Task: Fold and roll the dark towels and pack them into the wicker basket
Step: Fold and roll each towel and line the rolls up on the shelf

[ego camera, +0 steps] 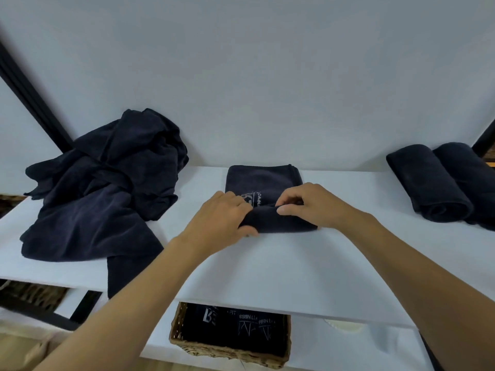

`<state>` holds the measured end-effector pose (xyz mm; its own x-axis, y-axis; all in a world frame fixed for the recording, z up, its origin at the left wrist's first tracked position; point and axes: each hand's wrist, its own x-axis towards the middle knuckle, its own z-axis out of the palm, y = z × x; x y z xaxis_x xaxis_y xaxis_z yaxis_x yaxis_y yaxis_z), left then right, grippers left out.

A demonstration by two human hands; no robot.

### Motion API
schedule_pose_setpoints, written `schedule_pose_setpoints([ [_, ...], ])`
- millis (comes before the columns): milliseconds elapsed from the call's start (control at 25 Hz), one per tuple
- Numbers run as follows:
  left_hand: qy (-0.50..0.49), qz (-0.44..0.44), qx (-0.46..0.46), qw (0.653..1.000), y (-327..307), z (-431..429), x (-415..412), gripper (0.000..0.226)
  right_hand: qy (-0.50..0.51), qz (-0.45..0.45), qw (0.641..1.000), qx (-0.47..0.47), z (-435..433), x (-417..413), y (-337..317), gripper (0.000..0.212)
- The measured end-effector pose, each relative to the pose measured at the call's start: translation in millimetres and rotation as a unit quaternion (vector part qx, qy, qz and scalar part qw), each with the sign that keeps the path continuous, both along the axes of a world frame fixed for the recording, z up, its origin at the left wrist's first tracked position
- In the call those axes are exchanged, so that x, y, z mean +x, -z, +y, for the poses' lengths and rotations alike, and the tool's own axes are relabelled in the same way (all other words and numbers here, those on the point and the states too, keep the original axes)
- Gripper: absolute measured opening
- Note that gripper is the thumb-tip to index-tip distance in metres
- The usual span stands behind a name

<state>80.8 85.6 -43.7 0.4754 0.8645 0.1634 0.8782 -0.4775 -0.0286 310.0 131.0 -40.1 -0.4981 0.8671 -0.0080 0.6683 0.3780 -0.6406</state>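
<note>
Two hands set the first turn of a roll, centre frame.

Broad white tabletop (pixel 294 269) spans the middle of the frame. On its left is a loose heap of unfolded dark navy towels (pixel 107 188), one end hanging over the near edge; at far right a pair of finished dark towel rolls (pixel 434 183) lies side by side. Lower centre, below the table edge, the rectangular woven wicker basket (pixel 227 353) already holds dark towels with white logos. The folded dark towel with a pale printed logo (pixel 263 180) lies flat at centre, its near end turned into a small roll. The left hand (pixel 227 218) curls its fingers over that roll, thumb at the near side; the right hand (pixel 308 204) pinches its top between thumb and forefinger. Uneven pressure (one hand leading) would likely skew the roll into a cone, and a slack first turn could leave it loose.
</note>
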Motion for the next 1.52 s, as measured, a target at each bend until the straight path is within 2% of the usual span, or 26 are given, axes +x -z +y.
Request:
schedule_pose_setpoints([
  [80,-0.020,-0.051,-0.081,0.995,-4.7,13.5,-0.9,0.036,0.010,-0.020,0.999,0.023,1.1,-3.6,-3.0,0.004],
  [120,-0.032,-0.087,-0.138,0.986,-6.8,24.0,-3.3,0.036,0.006,-0.041,0.997,0.071,-1.6,-4.8,-4.7,0.005],
  [200,-0.044,-0.145,-0.234,0.960,-11.0,45.5,-7.5,0.034,-0.025,-0.107,0.977,0.184,-11.5,-6.9,-4.4,0.018],
  [280,-0.047,-0.156,-0.281,0.946,-15.3,61.7,-8.5,0.035,-0.040,-0.174,0.959,0.220,-14.6,-10.5,-1.3,0.032],
  [360,-0.042,-0.130,-0.271,0.953,-18.0,67.6,-4.2,0.034,-0.033,-0.169,0.968,0.182,-3.8,-13.0,-4.9,0.028],
  [440,-0.037,-0.089,-0.161,0.982,-20.1,60.8,2.0,0.030,-0.024,-0.119,0.989,0.088,13.9,-15.5,-11.1,0.021],
  [520,-0.018,-0.038,-0.054,0.998,-15.8,49.3,6.3,0.037,-0.016,-0.072,0.997,0.001,32.5,-15.2,-16.1,0.018],
  [560,-0.017,-0.030,-0.046,0.998,-12.3,48.6,6.8,0.040,-0.014,-0.058,0.998,-0.027,40.4,-14.6,-17.4,0.017],
  [640,-0.027,-0.063,-0.091,0.993,-11.7,55.5,4.1,0.037,-0.012,-0.064,0.997,-0.043,47.6,-17.1,-17.8,0.016],
  [680,-0.034,-0.093,-0.131,0.986,-14.3,62.3,3.6,0.034,-0.009,-0.088,0.996,-0.022,47.7,-20.0,-18.1,0.016],
  [760,-0.039,-0.134,-0.206,0.969,-17.9,79.7,2.1,0.030,0.015,-0.160,0.981,0.105,37.9,-25.8,-14.3,0.020],
  [840,-0.043,-0.130,-0.263,0.955,-22.4,97.8,0.2,0.029,0.010,-0.207,0.948,0.241,21.3,-32.4,-6.9,0.031],
  [880,-0.050,-0.124,-0.282,0.950,-24.7,104.8,0.2,0.030,-0.001,-0.223,0.939,0.261,17.9,-34.6,-2.8,0.039],
  [960,-0.070,-0.111,-0.277,0.952,-26.4,111.8,5.1,0.031,-0.002,-0.232,0.945,0.231,26.1,-34.3,-1.5,0.043],
  [1000,-0.087,-0.100,-0.234,0.963,-26.5,109.6,8.6,0.032,0.000,-0.211,0.958,0.197,35.5,-33.3,-3.0,0.039],
  [1080,-0.099,-0.017,-0.056,0.993,-19.9,94.5,14.8,0.037,0.010,-0.132,0.987,0.090,58.1,-33.0,-6.5,0.029],
  [1120,-0.084,0.030,0.013,0.996,-13.4,87.9,18.1,0.042,0.023,-0.086,0.995,0.035,69.4,-32.0,-9.1,0.025],
  [1160,-0.067,0.059,0.041,0.995,-7.7,84.4,19.8,0.045,0.033,-0.055,0.998,-0.008,78.5,-31.9,-11.6,0.023],
  [1240,-0.054,0.057,0.022,0.997,-7.1,87.0,18.2,0.045,0.033,-0.044,0.997,-0.046,85.1,-32.1,-14.7,0.021],
  [1360,-0.016,0.008,-0.089,0.996,-17.6,90.6,13.8,0.042,0.027,-0.053,0.994,-0.097,78.6,-25.1,-21.0,0.017],
  [1440,-0.009,-0.042,-0.194,0.980,-21.6,86.8,10.9,0.041,0.017,-0.073,0.988,-0.131,70.1,-19.9,-24.1,0.015],
  [1520,-0.016,-0.086,-0.281,0.956,-25.3,91.6,7.0,0.036,0.029,-0.053,0.994,-0.088,63.0,-20.2,-21.4,0.011],
])
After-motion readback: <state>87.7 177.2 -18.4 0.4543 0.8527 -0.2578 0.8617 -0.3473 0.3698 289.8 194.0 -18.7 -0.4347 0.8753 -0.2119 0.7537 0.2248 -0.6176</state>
